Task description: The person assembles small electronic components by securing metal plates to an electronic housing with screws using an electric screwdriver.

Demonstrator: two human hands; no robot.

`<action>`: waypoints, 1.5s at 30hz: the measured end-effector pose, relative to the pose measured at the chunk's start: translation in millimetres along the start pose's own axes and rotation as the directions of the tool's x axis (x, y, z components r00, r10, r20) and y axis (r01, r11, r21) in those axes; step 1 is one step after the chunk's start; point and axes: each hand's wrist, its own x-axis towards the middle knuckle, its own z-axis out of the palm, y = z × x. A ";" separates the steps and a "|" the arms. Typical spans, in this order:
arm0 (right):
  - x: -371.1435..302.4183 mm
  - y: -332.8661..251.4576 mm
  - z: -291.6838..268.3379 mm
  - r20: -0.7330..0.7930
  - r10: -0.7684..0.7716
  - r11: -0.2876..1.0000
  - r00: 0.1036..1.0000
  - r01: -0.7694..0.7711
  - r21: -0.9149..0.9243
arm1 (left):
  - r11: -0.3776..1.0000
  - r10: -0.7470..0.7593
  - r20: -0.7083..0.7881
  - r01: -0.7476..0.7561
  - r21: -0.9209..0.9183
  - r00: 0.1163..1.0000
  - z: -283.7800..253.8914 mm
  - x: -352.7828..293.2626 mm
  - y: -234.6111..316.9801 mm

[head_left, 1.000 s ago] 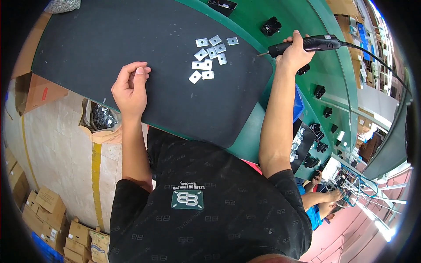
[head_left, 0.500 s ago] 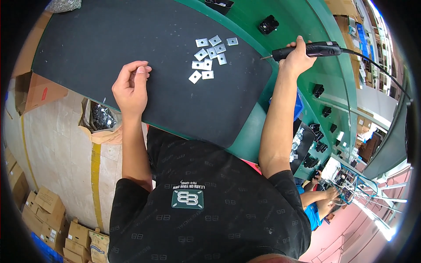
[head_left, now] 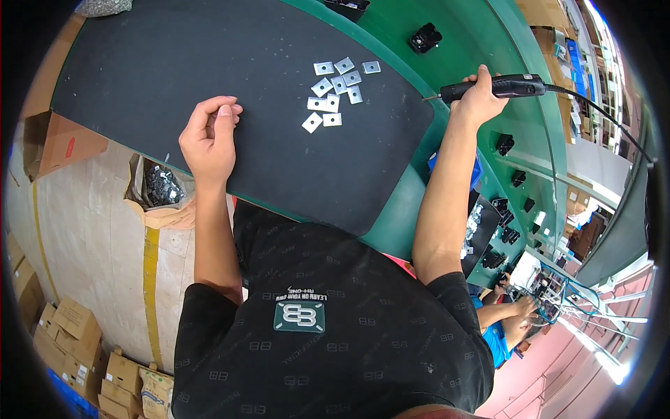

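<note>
Overhead, we note the right hand (head_left: 480,98) wrapped firmly around a black corded electric screwdriver (head_left: 494,87), held level above the green bench (head_left: 398,209), tip pointing toward the plates. Left hand (head_left: 208,140) rests on the black mat (head_left: 174,63), fingers curled loosely in; we cannot tell whether it holds anything. Small square metal plates (head_left: 333,94) lie clustered on the mat between both hands, nearer the screwdriver tip. Paper bag of metal parts (head_left: 159,188) sits below the mat's edge.
</note>
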 end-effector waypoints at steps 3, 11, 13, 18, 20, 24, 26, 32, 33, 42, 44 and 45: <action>1.9 0.5 -2.5 -0.007 -0.007 0.999 1.000 0.007 -0.032 | 1.000 0.001 -0.003 -0.001 0.003 1.000 0.0 0.1 -0.1; 1.4 -3.4 -8.6 -0.001 -0.025 0.997 1.000 0.025 -0.067 | 1.000 0.011 -0.006 -0.011 0.012 1.000 0.1 1.7 1.0; 1.3 -3.5 -11.7 -0.004 -0.035 0.995 0.999 0.035 -0.089 | 1.000 0.009 -0.012 -0.008 0.015 1.000 -0.3 1.6 0.9; -5.4 -9.5 -16.5 0.019 -0.072 0.990 0.997 0.074 -0.118 | 1.000 -0.001 -0.008 0.001 0.000 1.000 0.4 1.8 0.2; -10.3 -11.7 -16.7 0.027 -0.079 0.986 0.997 0.082 -0.147 | 1.000 -0.003 -0.011 0.003 -0.003 1.000 0.4 1.8 0.1; -22.0 -16.5 -17.1 0.084 -0.098 0.975 0.992 0.113 -0.193 | 1.000 0.007 -0.009 -0.006 0.012 1.000 0.9 2.2 0.4; -30.3 -20.9 -14.9 0.114 -0.095 0.971 0.989 0.118 -0.209 | 1.000 0.004 -0.014 -0.003 0.013 1.000 1.2 2.6 1.4; -48.6 -23.4 -9.1 0.277 -0.100 0.931 0.956 0.189 -0.313 | 1.000 0.007 -0.013 -0.007 0.019 1.000 -0.4 2.8 0.8; -49.8 -24.0 -8.7 0.279 -0.099 0.930 0.955 0.189 -0.316 | 1.000 0.000 -0.010 0.000 0.011 1.000 -0.2 3.2 1.1; -43.4 -20.3 -10.7 0.237 0.098 0.985 0.967 -0.061 -0.158 | 1.000 -0.013 0.003 0.013 0.004 1.000 0.5 2.9 1.6; -45.1 -21.3 -8.0 0.233 0.108 0.986 0.967 -0.074 -0.151 | 1.000 -0.012 0.004 0.012 0.012 1.000 1.2 2.8 1.2; -46.3 -21.6 -6.8 0.229 0.118 0.986 0.966 -0.087 -0.142 | 1.000 -0.014 0.002 0.014 0.007 1.000 1.3 2.8 0.4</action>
